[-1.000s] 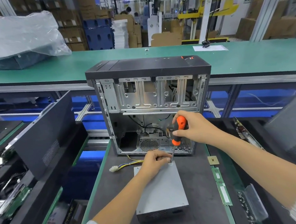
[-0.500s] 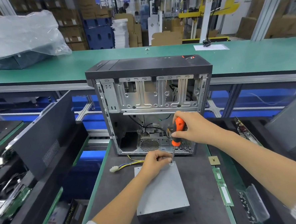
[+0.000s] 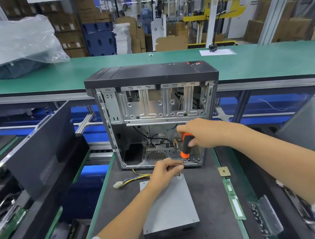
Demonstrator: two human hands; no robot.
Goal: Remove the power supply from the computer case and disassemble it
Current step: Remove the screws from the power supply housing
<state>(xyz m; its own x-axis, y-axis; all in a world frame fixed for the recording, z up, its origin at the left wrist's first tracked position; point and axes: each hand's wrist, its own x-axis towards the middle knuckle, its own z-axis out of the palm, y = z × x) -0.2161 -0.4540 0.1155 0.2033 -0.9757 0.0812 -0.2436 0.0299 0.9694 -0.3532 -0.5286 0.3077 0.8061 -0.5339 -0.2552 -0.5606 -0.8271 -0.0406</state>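
two hands (image 3: 200,133) at work: right grips orange screwdriver (image 3: 185,145), left (image 3: 165,171) pinches its shaft at a corner screw (image 3: 179,177). power supply (image 3: 169,207) out of computer case (image 3: 153,117), flat on desk (image 3: 211,199). step: cover screws. next: steady turning, then lifting screw clear.

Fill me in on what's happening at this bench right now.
A person is taking apart a grey power supply that lies on the dark mat, already out of the open computer case behind it. The right hand holds an orange-handled screwdriver with its tip at a screw in the unit's far corner. The left hand pinches the shaft to steady it. The wire bundle trails out to the left.
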